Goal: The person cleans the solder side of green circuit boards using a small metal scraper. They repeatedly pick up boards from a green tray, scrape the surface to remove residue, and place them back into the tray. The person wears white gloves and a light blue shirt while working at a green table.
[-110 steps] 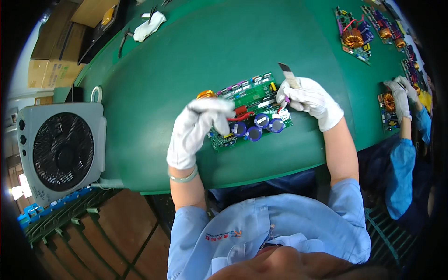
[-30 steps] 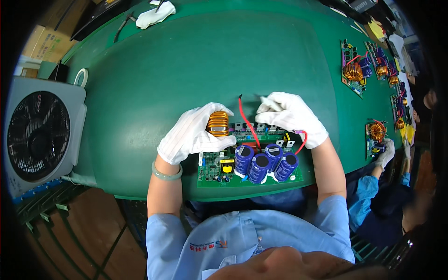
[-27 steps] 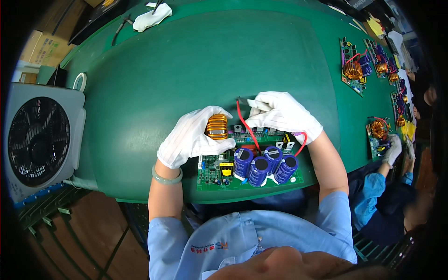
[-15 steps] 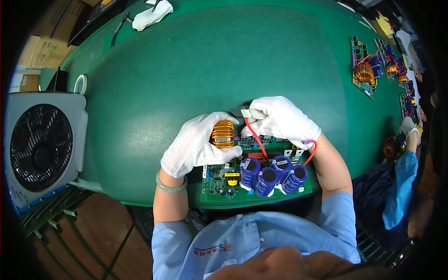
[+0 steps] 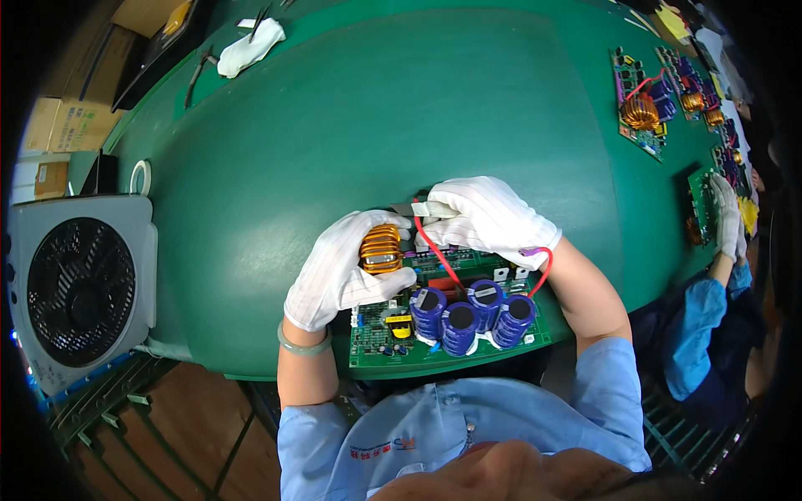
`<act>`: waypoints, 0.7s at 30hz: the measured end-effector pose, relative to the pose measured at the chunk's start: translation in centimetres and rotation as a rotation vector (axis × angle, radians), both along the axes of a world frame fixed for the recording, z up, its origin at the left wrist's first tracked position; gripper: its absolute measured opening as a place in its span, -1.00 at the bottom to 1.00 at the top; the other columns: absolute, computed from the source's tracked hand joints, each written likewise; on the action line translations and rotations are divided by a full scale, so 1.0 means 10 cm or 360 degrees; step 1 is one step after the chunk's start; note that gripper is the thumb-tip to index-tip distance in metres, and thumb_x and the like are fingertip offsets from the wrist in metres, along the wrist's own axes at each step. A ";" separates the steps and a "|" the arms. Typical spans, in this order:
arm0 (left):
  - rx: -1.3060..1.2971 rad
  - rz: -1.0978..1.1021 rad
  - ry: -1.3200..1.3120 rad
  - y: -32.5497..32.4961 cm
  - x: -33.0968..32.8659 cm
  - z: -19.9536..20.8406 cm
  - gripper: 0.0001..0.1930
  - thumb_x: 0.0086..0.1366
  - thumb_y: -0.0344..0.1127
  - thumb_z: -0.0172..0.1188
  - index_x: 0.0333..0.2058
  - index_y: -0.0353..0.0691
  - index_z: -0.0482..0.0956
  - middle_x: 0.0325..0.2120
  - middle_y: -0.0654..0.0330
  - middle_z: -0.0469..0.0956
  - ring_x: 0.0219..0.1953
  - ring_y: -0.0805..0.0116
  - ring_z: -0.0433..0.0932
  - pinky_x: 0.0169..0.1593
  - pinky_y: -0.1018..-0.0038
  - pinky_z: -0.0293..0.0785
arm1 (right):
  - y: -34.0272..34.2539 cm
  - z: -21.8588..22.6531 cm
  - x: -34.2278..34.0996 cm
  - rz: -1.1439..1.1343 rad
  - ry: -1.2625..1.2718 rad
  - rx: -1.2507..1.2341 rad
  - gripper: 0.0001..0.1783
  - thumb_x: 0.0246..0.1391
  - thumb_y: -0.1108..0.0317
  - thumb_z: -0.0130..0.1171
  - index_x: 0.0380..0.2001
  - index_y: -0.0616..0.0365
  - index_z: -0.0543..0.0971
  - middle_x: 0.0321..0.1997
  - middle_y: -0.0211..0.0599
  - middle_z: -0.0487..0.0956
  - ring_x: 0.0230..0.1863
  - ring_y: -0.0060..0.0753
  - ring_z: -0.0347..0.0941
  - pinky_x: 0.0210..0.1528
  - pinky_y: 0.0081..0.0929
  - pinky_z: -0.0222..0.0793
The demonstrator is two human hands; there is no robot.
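A green circuit board (image 5: 380,349) lies at the table's front edge, close to my body. My left hand (image 5: 330,267), in a white glove, is curled around a copper-wound coil (image 5: 382,249) at the board's left side. My right hand (image 5: 493,215), also gloved, has its fingers closed on a flat grey strip (image 5: 430,210) above the board's far edge. A red wire (image 5: 438,255) runs from beside that strip down among several blue cylindrical capacitors (image 5: 459,327). Another red wire loop passes by my right wrist. The right fingertips are partly hidden.
A fan (image 5: 82,288) stands at the left. Far left on the green table (image 5: 376,100) lie a white glove (image 5: 251,50) and a dark tool (image 5: 197,77). Similar boards (image 5: 640,104) lie at the right, where a co-worker's gloved hands (image 5: 725,213) hold another board (image 5: 700,204).
My view has shifted slightly, and both hands keep their grip with little movement. At the right, the co-worker's board has been turned and its green face now shows.
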State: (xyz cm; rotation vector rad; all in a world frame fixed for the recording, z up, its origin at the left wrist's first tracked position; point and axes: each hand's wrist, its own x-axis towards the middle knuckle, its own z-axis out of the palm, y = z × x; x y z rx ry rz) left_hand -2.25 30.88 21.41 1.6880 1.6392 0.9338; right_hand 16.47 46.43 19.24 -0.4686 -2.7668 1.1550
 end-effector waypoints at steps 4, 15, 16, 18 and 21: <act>-0.0125 0.0029 -0.0110 -0.03 0.01 -0.04 -0.50 -0.10 -0.15 0.44 -0.19 -0.24 0.52 -0.26 0.07 0.60 -0.24 0.01 0.57 -0.09 0.26 0.50 | 0.21 0.13 0.23 -0.0128 -0.0269 -0.0288 -0.59 0.03 0.11 0.28 -0.57 0.23 0.40 -0.58 -0.14 0.39 -0.51 -0.12 0.34 -0.42 -0.30 0.29; -0.0043 -0.0031 -0.0112 0.01 -0.04 -0.07 -0.50 -0.10 -0.17 0.44 -0.17 -0.24 0.51 -0.33 0.09 0.60 -0.31 0.04 0.55 -0.18 0.28 0.48 | 0.02 0.20 0.28 -0.0203 -0.0243 -0.0178 -0.49 -0.10 0.21 0.40 -0.70 0.20 0.26 -0.66 -0.25 0.26 -0.56 -0.25 0.22 -0.49 -0.29 0.15; -0.0018 -0.0037 -0.0108 0.01 -0.04 -0.06 -0.50 -0.08 -0.16 0.44 -0.17 -0.23 0.51 -0.33 0.10 0.59 -0.31 0.04 0.55 -0.18 0.28 0.48 | 0.01 0.10 0.31 -0.0201 -0.0153 -0.0087 -0.48 -0.09 0.15 0.34 -0.69 0.19 0.22 -0.66 -0.23 0.26 -0.55 -0.19 0.21 -0.49 -0.28 0.16; 0.0008 -0.0040 -0.0096 0.02 -0.05 -0.06 -0.50 -0.06 -0.14 0.43 -0.16 -0.23 0.51 -0.35 0.10 0.59 -0.32 0.05 0.55 -0.19 0.28 0.48 | 0.02 0.01 0.35 -0.0177 -0.0039 -0.0110 -0.47 -0.10 0.08 0.30 -0.69 0.18 0.22 -0.65 -0.22 0.26 -0.54 -0.14 0.22 -0.49 -0.27 0.16; 0.0008 -0.0035 -0.0100 0.02 -0.06 -0.06 -0.51 -0.02 -0.09 0.41 -0.16 -0.22 0.51 -0.37 0.10 0.58 -0.33 0.05 0.55 -0.21 0.28 0.47 | 0.05 -0.01 0.35 -0.0169 -0.0041 -0.0133 -0.45 -0.17 -0.06 0.24 -0.68 0.17 0.23 -0.64 -0.21 0.28 -0.52 -0.09 0.25 -0.47 -0.28 0.19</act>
